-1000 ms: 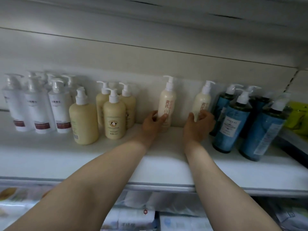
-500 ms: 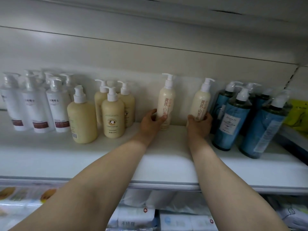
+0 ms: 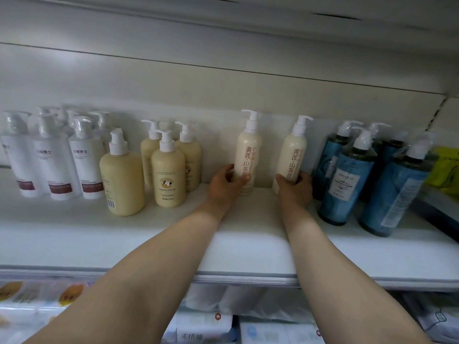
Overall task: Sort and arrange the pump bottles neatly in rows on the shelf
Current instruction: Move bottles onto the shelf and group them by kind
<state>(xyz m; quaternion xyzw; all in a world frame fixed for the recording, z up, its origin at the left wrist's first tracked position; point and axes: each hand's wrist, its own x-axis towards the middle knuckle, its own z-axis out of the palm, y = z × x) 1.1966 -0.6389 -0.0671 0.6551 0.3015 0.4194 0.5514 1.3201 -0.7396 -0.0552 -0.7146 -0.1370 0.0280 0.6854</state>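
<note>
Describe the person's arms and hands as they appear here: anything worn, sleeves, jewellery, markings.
Both forearms are bare as far as the frame shows, with no sleeves in view. The left hand and right hand wear no gloves. No watch, bracelet or ring is visible on either wrist or hand, and no markings show.

Left grip (image 3: 224, 184): arm stretched forward, fingers curled, thumb across the front, clamped.
Right grip (image 3: 295, 188): arm stretched forward, fingers wrapped tight, knuckles toward us.

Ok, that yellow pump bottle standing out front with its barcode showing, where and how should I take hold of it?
Grip the yellow bottle round its wide body, coming from the front. It stands upright ahead of its group, so that side looks open. The narrow pump head would likely give a poorer hold.
</note>
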